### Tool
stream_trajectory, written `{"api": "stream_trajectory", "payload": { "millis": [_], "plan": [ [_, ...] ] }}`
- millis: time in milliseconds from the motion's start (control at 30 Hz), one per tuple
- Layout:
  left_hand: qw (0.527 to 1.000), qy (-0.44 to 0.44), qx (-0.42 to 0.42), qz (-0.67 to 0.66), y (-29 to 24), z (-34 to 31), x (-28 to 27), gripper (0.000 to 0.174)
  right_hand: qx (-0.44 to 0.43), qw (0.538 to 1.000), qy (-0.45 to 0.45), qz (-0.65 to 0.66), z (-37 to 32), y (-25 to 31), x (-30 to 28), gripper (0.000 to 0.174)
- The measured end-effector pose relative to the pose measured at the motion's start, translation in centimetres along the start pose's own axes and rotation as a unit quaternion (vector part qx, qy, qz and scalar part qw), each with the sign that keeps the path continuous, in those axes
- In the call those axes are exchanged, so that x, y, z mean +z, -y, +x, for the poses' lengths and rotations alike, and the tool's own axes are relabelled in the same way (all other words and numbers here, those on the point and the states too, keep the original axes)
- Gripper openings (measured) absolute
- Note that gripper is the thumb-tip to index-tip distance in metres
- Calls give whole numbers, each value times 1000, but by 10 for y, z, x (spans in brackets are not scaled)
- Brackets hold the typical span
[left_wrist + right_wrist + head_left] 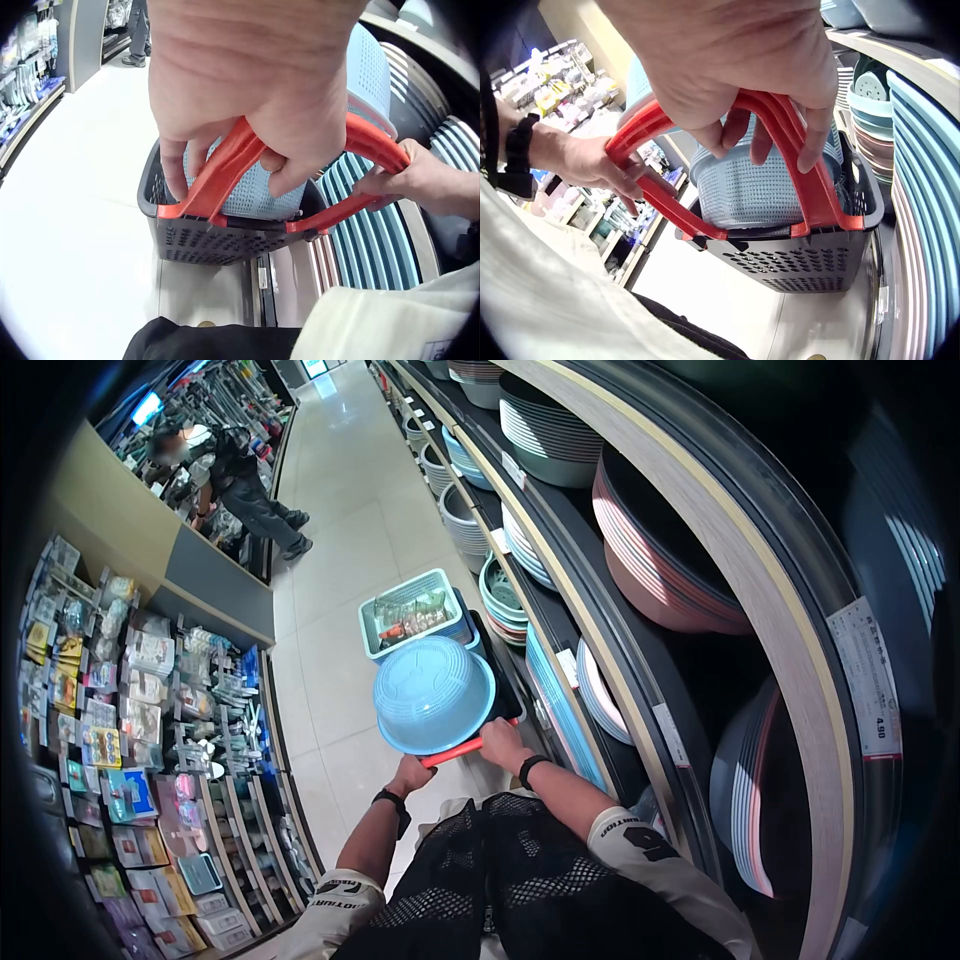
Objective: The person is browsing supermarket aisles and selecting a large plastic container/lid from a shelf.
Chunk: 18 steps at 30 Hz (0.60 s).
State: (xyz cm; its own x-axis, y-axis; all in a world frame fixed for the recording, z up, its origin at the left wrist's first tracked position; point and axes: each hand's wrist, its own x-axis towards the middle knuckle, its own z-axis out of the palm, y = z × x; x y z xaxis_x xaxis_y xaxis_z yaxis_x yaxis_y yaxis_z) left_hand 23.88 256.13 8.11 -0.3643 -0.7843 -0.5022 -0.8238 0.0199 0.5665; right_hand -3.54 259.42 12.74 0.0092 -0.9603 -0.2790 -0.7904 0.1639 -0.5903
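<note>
A dark shopping basket [225, 244] with red handles [780, 135] holds light blue perforated baskets [750, 187]. A round blue basin [432, 695] lies upside down on top in the head view, beside a pale rectangular basket [410, 615] containing packaged items. My left hand [408, 775] grips the red handle at its left part; in the left wrist view the left hand [259, 82] has its fingers curled round it. My right hand [503, 745] grips the handle farther right, and in the right wrist view the right hand [742, 67] curls over the red bar.
Shelves [590, 630] with stacked basins and tubs run close along the right. Racks of packaged goods [130, 740] line the left side. A person [245, 490] bends toward the left shelves farther up the tiled aisle [340, 480].
</note>
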Motion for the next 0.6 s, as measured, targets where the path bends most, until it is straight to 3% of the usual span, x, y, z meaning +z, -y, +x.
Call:
{"api": "stream_trajectory", "payload": {
  "millis": [400,467,600],
  "plan": [
    [1000,20,-6,10,-5,11,-17,39,-12,999,22,-26,18,2,-5,16],
    [997,45,-57,18,-19,5,-25,43,-12,999,31,-26,17,4,-10,16],
    [998,42,-47,4,-13,9,-24,43,-10,999,47,-22,16,12,-23,16]
  ]
}}
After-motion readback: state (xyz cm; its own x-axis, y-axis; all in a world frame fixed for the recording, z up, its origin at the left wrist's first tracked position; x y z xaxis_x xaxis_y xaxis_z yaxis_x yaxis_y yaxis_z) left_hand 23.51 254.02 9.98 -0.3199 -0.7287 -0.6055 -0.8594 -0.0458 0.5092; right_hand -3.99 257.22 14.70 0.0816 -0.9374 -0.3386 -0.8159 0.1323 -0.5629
